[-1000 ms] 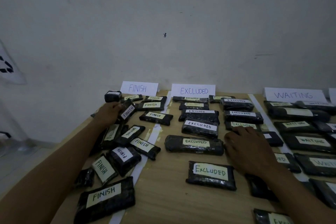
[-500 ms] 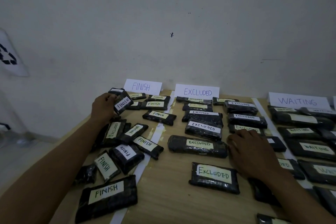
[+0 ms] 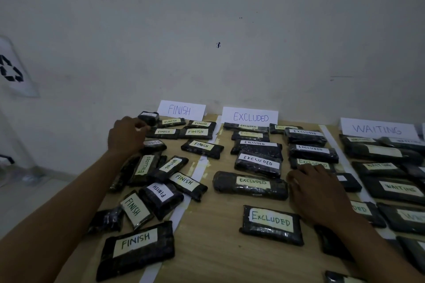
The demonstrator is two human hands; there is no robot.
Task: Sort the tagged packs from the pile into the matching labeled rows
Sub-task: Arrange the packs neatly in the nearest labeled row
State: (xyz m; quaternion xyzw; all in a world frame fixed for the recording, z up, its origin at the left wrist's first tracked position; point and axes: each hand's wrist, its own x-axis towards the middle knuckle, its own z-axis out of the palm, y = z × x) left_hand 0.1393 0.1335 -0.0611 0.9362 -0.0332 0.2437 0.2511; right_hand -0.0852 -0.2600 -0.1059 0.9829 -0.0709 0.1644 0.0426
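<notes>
Black wrapped packs with handwritten tags lie on a wooden table (image 3: 220, 259) under three cards: FINISH (image 3: 180, 110), EXCLUDED (image 3: 250, 117) and WAITING (image 3: 377, 130). My left hand (image 3: 127, 135) reaches to the far left with curled fingers and grips the left end of a FINISH pack (image 3: 155, 145), which lies on the table in the FINISH row. My right hand (image 3: 322, 190) rests flat with spread fingers, its fingertips on an EXCLUDED pack (image 3: 308, 162). In the left pile, an EXCLUDED pack (image 3: 145, 165) and a WAITING pack (image 3: 171, 165) lie among FINISH packs.
White tape strips (image 3: 200, 167) (image 3: 331, 140) divide the rows. A grey wall stands right behind the cards. The table's left edge runs under my left forearm, with floor beyond. A recycling sign (image 3: 11, 71) hangs at far left. Bare wood shows at the front centre.
My left hand lifted a FINISH pack from the pile, carried it toward the back and has lowered it onto the table in the FINISH row. My right hand stayed put.
</notes>
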